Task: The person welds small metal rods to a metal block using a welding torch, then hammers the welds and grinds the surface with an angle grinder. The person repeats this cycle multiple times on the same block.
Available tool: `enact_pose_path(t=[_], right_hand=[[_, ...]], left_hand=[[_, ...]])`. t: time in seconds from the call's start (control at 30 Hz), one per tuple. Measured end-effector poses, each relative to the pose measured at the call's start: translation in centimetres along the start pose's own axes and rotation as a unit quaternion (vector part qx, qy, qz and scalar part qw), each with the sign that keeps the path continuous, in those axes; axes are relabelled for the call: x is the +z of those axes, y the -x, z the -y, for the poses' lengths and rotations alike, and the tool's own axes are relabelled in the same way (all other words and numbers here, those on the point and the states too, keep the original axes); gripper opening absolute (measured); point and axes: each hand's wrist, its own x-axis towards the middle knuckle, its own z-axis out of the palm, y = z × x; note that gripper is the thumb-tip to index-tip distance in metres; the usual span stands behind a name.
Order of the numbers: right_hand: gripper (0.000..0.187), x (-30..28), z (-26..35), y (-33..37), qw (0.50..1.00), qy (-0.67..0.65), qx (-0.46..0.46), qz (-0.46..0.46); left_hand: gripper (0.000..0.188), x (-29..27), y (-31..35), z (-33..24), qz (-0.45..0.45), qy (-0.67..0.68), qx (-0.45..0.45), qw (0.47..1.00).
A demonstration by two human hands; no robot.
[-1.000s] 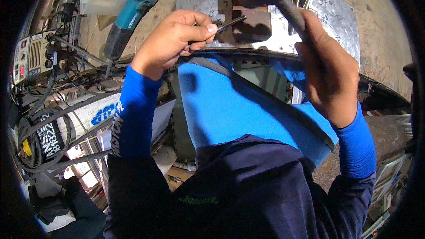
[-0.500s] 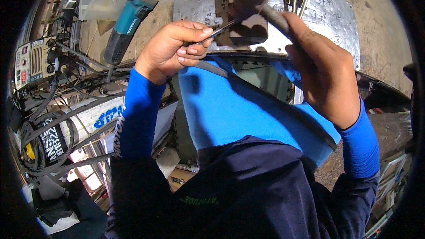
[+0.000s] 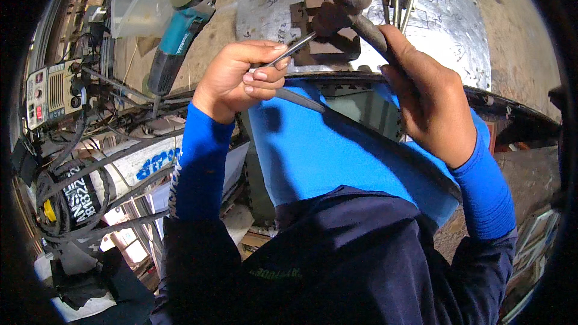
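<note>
Your left hand (image 3: 247, 78) pinches a thin metal rod (image 3: 299, 43) by the bench's (image 3: 524, 36) near edge; your right hand (image 3: 430, 87) grips a hammer (image 3: 368, 34), head beside the rod's tip. You seem to be aligning them; the next move likely calls for a steady rod.

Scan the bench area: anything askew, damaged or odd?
Black cables lie tangled at left, untidy. The angle grinder seems to reach the near edge of the bench, so it might get knocked. No spill visible; the hammer and thin rod show no obvious damage.
</note>
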Motion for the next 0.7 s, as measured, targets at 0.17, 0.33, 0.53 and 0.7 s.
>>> enact_pose_path(t=[0.17, 0.33, 0.53, 0.7], right_hand=[[0.039, -1.6, -2.6, 1.4, 0.99, -0.008, -0.014, -0.141], [0.043, -9.7, -12.9, 4.7, 0.949, 0.143, 0.117, -0.255], [0.041, -15.7, -22.9, 5.6, 0.908, 0.312, 0.24, -0.14], [0.034, -17.5, -20.1, 12.4, 0.888, 0.349, 0.162, -0.251]], left_hand=[[0.024, 0.4, 0.1, 0.3, -0.041, -0.106, 0.045, 0.992], [0.021, 1.4, -0.1, 0.6, -0.144, -0.455, 0.157, 0.865], [0.012, 0.3, -2.4, 0.9, -0.22, -0.705, 0.404, 0.539], [0.014, -1.2, -2.6, 2.0, -0.244, -0.717, 0.441, 0.481]])
